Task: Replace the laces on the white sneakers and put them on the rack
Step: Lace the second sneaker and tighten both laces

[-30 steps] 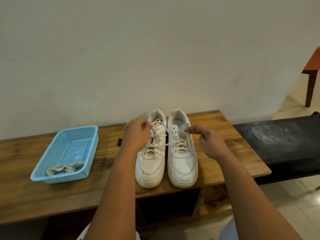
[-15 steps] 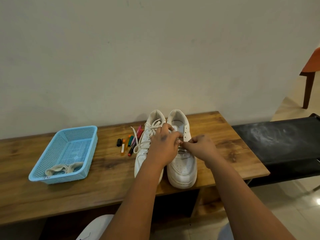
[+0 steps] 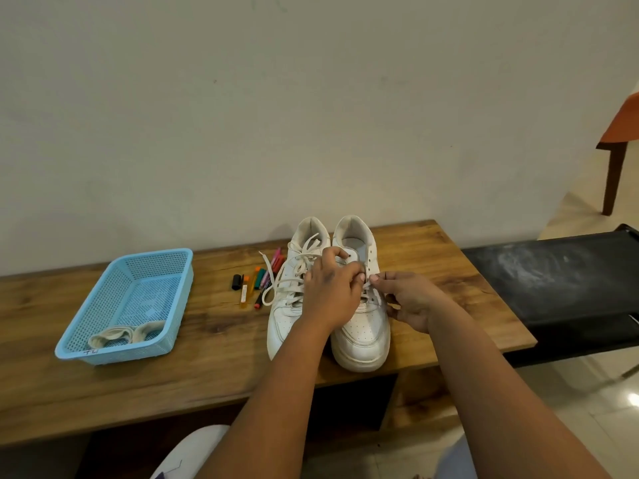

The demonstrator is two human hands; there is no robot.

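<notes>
Two white sneakers stand side by side on the wooden table [image 3: 214,344], toes toward the near edge, heels toward the wall at 12 o'clock. The left sneaker [image 3: 287,305] is laced, and its loose lace [image 3: 273,281] trails off toward 9 o'clock onto the table. The right sneaker [image 3: 363,326] sits with its toe close to the near table edge.

The left hand [image 3: 332,292] reaches across the left sneaker and is curled over the eyelets of the right sneaker, fingertips pinching a lace there. The right hand [image 3: 411,302] comes in from 3 o'clock, thumb and forefinger pinching a lace end just beside the left hand's fingertips; its other fingers are curled under.

At 9 o'clock of the sneakers, just beside the trailing lace, lies a small cluster of coloured markers [image 3: 257,283]. Further toward 9 o'clock, well apart, a light blue basket [image 3: 103,352] holds cream laces [image 3: 124,335] bunched at its near end. Bare table lies between basket and markers, and at 3 o'clock of the right sneaker out to the table's right edge. Past that edge sits a black rack [image 3: 553,271], its top surface lying open.
</notes>
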